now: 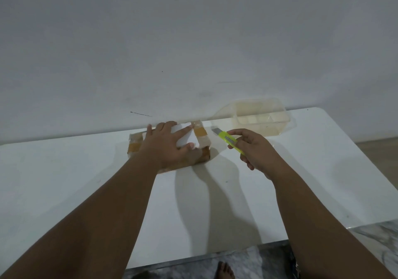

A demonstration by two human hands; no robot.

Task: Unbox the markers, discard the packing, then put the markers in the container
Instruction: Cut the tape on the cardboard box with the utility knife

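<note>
Pressing down on a taped cardboard box (200, 136), the person's left hand (167, 147) lies flat across its top with fingers spread, the thumb reaching along the near edge and the forearm stretched forward from the lower left of the head view. The box, banded with brown tape and bearing a white label (186, 137), sits on the white table (86, 181) near its far edge, against the pale wall (193, 41). Just to its right, the right hand (256, 151) hovers above the tabletop, fingers curled around a yellow-green utility knife (229, 140); the thumb and forefinger pinch the handle near the slider, and the short exposed blade points toward the box's right end without touching it. Behind the knife, a translucent plastic container (261, 115) stands open at the table's back right. Both bare forearms angle inward from the bottom corners. The box is still sealed, and no markers are visible.
</note>
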